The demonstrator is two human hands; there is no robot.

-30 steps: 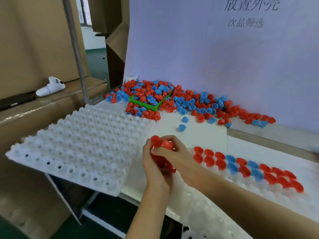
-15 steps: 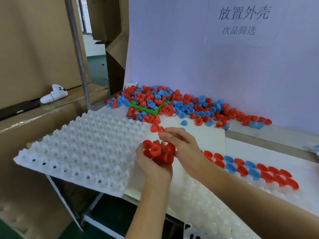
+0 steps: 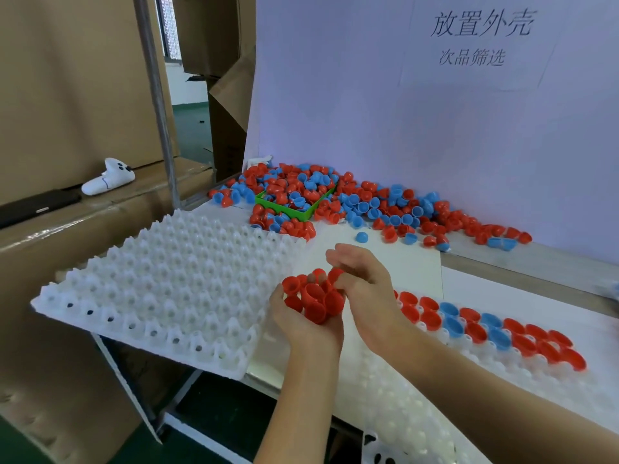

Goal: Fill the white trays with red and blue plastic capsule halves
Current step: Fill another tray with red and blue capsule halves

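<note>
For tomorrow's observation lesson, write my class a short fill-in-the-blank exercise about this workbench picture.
1. The capsule halves cupped in the left hand are all ____.
2. The loose pile at the wall surrounds a small ____ bin.
3. The left tray holds ____ capsule halves.
4. The right tray has ____ filled rows, next to the right hand.

Missing words: red; green; no; two

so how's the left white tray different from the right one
The left white tray holds no capsule halves; the right white tray carries two rows of red and blue halves along its far edge. The left tray hangs over the table's edge; the right tray lies under the forearm. Both are white with dimpled pockets.
</note>
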